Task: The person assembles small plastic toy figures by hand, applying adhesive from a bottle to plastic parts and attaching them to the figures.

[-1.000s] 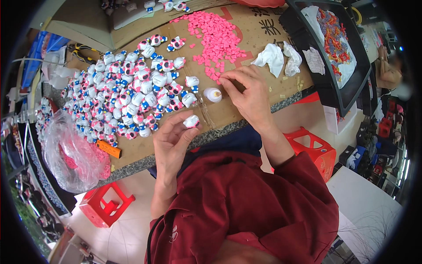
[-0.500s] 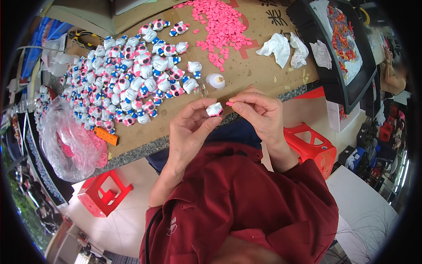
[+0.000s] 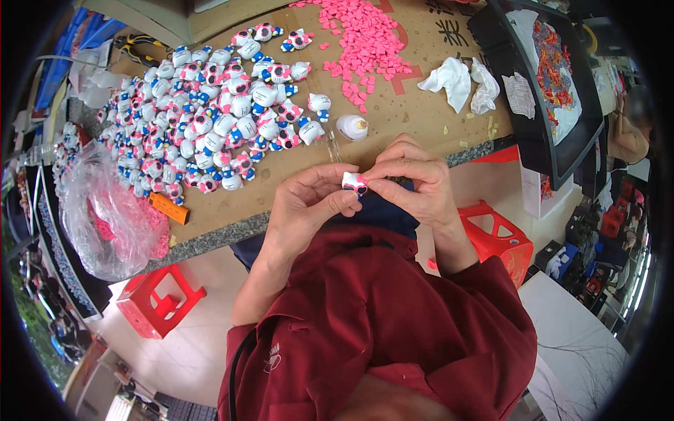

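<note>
My left hand (image 3: 298, 209) pinches a small white cat-like figurine (image 3: 353, 183) with dark and pink face parts, in front of the table's near edge. My right hand (image 3: 423, 186) is closed too, its thumb and forefinger against the figurine's head. Pink shows at those fingertips, where the small pink piece is mostly covered. Just beyond my hands lies a white squeeze bottle (image 3: 351, 128) with a yellowish tip. A large heap of similar figurines (image 3: 203, 126) in white, pink and blue covers the table's left part. Loose pink pieces (image 3: 365, 45) are spread at the far middle.
Crumpled white tissues (image 3: 453, 81) lie right of the pink pieces. A black tray (image 3: 590, 133) with red and purple trinkets stands at the right. On the left are an orange box cutter (image 3: 168, 208), a clear plastic bag (image 3: 105, 217) and pliers (image 3: 139, 49). Red stools (image 3: 160, 302) flank me.
My right hand has brought the pink piece from beside the figurine up against its head. The figurine has turned, so its face now shows. The view has shifted slightly.
</note>
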